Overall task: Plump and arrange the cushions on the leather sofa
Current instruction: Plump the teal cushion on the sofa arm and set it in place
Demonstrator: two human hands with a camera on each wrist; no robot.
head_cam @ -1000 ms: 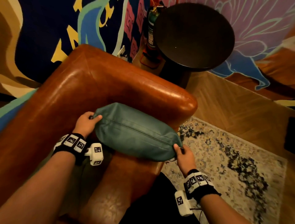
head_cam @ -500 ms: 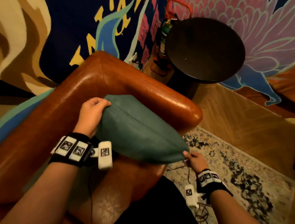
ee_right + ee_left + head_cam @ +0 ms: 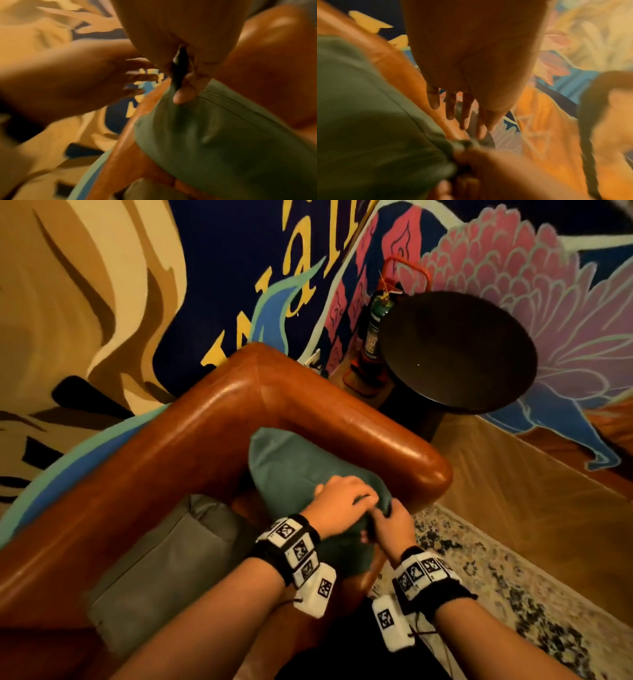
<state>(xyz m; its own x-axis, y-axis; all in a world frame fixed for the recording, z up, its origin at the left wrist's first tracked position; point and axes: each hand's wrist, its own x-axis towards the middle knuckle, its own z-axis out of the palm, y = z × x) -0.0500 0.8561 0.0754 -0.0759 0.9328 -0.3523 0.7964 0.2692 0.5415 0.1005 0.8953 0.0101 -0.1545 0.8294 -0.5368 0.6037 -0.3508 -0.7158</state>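
A: Head view, centre of frame: the teal cushion (image 3: 291, 474) stands on end in the corner of the leather sofa (image 3: 205, 440), leaning against the armrest. Both hands meet at its near corner.

B: And the fingers?

A: The right hand (image 3: 388, 525) pinches that corner. The right wrist view shows what the head view cannot: the thumb (image 3: 184, 94) pressing into the green fabric at the seam.

B: The left hand (image 3: 344, 501)?

A: From above it lies over the cushion top, knuckles up. The left wrist view shows its fingers (image 3: 450, 106) straight and slightly apart, reaching past the cushion edge towards the sofa back. Whether they touch the fabric, I cannot tell; both wrist views are badly blurred.

B: Anything else?

A: Lower left of the head view, a grey cushion (image 3: 164, 559) lies on the seat, its near end cut off by the left forearm. Upper right, 1 round dark table (image 3: 459, 354) hides part of a green bottle (image 3: 375, 326). A patterned rug (image 3: 513, 577) runs along the lower right.
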